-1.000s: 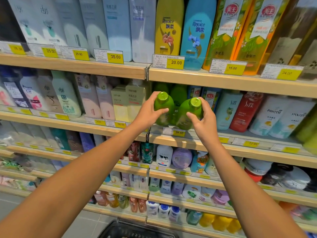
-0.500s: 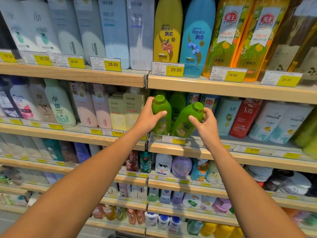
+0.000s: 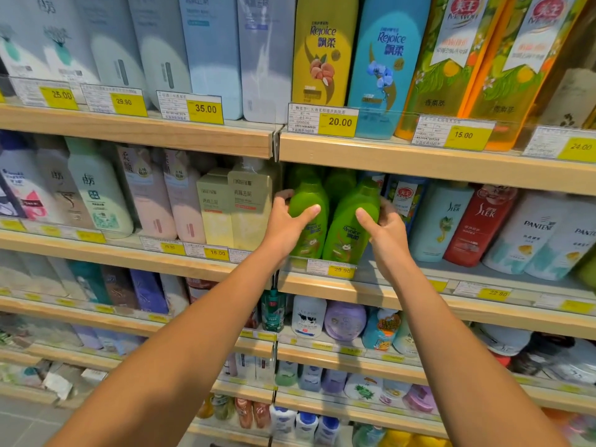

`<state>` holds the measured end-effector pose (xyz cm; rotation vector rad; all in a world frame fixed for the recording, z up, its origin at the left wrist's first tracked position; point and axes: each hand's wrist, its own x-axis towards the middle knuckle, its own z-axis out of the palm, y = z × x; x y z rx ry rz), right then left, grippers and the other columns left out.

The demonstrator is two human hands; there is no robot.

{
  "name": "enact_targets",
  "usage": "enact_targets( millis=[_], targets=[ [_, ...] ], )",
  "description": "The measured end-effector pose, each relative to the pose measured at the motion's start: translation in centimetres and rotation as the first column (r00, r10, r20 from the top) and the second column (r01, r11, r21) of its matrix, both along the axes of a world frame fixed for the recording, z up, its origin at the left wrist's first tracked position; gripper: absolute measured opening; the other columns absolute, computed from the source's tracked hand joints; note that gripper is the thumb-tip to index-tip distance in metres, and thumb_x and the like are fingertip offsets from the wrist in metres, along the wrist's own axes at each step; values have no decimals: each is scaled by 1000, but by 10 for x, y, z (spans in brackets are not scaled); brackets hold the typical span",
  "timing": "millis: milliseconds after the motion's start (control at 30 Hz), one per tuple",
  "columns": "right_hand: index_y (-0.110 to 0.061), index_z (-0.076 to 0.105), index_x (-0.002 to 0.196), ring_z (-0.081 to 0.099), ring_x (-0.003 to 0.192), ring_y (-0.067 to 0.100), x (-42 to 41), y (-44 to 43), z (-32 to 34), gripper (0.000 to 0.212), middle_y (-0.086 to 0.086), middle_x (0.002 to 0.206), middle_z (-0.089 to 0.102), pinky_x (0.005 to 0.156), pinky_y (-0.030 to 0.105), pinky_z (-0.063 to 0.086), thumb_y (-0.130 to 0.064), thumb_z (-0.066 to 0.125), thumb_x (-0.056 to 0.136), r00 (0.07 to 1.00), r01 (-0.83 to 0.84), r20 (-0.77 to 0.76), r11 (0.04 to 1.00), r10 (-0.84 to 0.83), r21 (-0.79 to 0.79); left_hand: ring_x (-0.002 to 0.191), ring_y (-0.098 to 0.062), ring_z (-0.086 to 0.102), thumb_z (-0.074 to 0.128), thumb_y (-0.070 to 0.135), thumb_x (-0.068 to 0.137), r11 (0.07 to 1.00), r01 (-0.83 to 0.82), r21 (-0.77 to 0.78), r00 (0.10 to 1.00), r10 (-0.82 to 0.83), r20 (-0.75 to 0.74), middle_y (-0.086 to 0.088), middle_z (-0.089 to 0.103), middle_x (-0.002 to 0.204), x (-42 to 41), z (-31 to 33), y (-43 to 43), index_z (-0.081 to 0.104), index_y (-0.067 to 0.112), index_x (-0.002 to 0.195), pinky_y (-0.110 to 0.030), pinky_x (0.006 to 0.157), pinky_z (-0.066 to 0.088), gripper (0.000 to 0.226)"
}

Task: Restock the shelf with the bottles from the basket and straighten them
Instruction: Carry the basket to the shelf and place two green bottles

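Observation:
Two green shampoo bottles stand at the front of the second shelf, above a yellow 29.90 tag. My left hand wraps the left green bottle, thumb across its front. My right hand grips the right green bottle, which leans left against the other one. More green bottles stand behind them in shadow. The basket is out of view.
Beige square bottles stand just left of my left hand. A small blue bottle, a teal one and a red one stand to the right. Tall Rejoice bottles fill the shelf above, and lower shelves hold small bottles.
Both hands have slid from the caps down to the bottles' bodies, and the two green bottles now rest lower on the shelf. The camera has come closer and tilted up.

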<state>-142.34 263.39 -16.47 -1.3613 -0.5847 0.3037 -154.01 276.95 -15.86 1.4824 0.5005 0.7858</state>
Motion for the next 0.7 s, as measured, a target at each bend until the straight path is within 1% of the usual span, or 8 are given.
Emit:
enact_targets(
  millis=[67, 167, 333, 400, 467, 567, 633, 700],
  targets=[
    [-15, 44, 135, 64, 104, 13, 1, 4, -3, 56, 1, 116, 64, 85, 29, 55, -10, 68, 85, 1000, -11, 24, 1000, 12, -20, 103, -14, 61, 66, 20, 88, 1000, 2, 28, 1000, -2, -10, -4, 59, 118, 5, -2, 0, 34, 16, 133, -27, 81, 54, 56],
    [-16, 43, 137, 63, 103, 11, 4, 8, -7, 59, 1, 117, 62, 82, 29, 54, -7, 68, 84, 999, -4, 33, 999, 5, -34, 111, -19, 58, 64, 21, 89, 999, 5, 54, 999, -3, -35, -5, 54, 127, 10, -6, 3, 34, 20, 133, -39, 93, 52, 53],
    [-12, 44, 135, 62, 104, 9, 9, 7, -10, 56, 0, 117, 62, 81, 24, 52, -7, 68, 84, 997, -13, 81, 996, 20, -86, 111, -21, 57, 61, 17, 91, 997, -3, 82, 997, 9, -73, -5, 52, 128, 12, -8, 3, 31, 20, 137, -41, 93, 51, 55],
    [-12, 43, 134, 62, 104, 12, 10, 7, -13, 56, 1, 116, 62, 85, 26, 52, -4, 68, 84, 995, -16, 93, 994, 26, -106, 113, -22, 57, 61, 16, 91, 997, -5, 83, 996, 13, -88, -4, 52, 126, 12, -11, 3, 29, 20, 139, -42, 95, 51, 59],
    [-13, 43, 134, 62, 106, 16, 11, 7, -19, 57, 3, 117, 62, 89, 31, 52, -4, 69, 83, 994, -7, 111, 991, 22, -136, 114, -22, 56, 61, 15, 91, 997, -2, 73, 995, 9, -96, -6, 52, 130, 12, -14, 4, 26, 21, 142, -42, 95, 51, 62],
    [-14, 45, 134, 61, 108, 15, 9, 8, -29, 57, 2, 118, 63, 94, 33, 50, -8, 70, 83, 989, 6, 147, 982, 22, -191, 114, -20, 55, 58, 15, 93, 997, -10, 75, 996, 17, -93, -5, 51, 130, 9, -18, 7, 24, 22, 143, -33, 89, 50, 61],
    [-14, 45, 133, 61, 107, 15, 7, 8, -34, 55, 0, 116, 63, 96, 34, 49, -10, 69, 84, 991, 6, 129, 980, 20, -197, 113, -19, 56, 56, 16, 94, 996, -12, 85, 994, 20, -103, -5, 52, 130, 8, -19, 9, 24, 22, 143, -31, 87, 50, 59],
    [-12, 43, 135, 60, 109, 17, 7, 9, -36, 55, 3, 119, 62, 96, 34, 48, -10, 68, 85, 995, 11, 102, 982, 9, -190, 113, -19, 55, 53, 16, 96, 995, -7, 96, 992, 19, -123, -4, 52, 130, 10, -20, 10, 25, 22, 144, -33, 90, 50, 56]
  ],
)
